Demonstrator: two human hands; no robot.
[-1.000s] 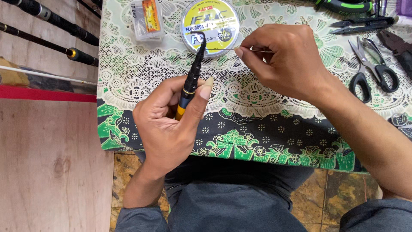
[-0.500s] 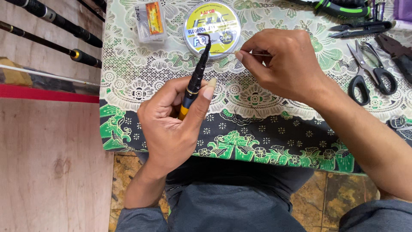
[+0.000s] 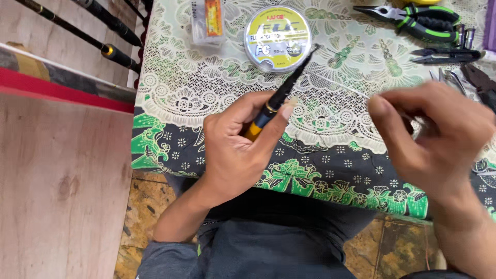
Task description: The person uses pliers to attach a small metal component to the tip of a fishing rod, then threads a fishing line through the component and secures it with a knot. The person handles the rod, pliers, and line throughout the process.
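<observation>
My left hand (image 3: 235,147) grips a slim black rod tip with a yellow band (image 3: 281,93), pointing up and right over the table. Its tip ends at a round yellow spool of fishing line (image 3: 276,37). A thin clear line (image 3: 341,85) runs from the tip towards my right hand (image 3: 434,137), which is blurred and pinches the line between thumb and fingers, to the right of the rod tip.
The table wears a white lace cloth (image 3: 175,98) over green and black fabric. Green-handled pliers (image 3: 418,15), small snips (image 3: 447,54) and more pliers (image 3: 480,82) lie at the back right. A clear small packet (image 3: 208,19) lies at the back. Fishing rods (image 3: 98,44) lean at the left.
My right hand has pulled away to the right, drawing the line out from the rod tip. The left hand still holds the rod tip, shifted slightly.
</observation>
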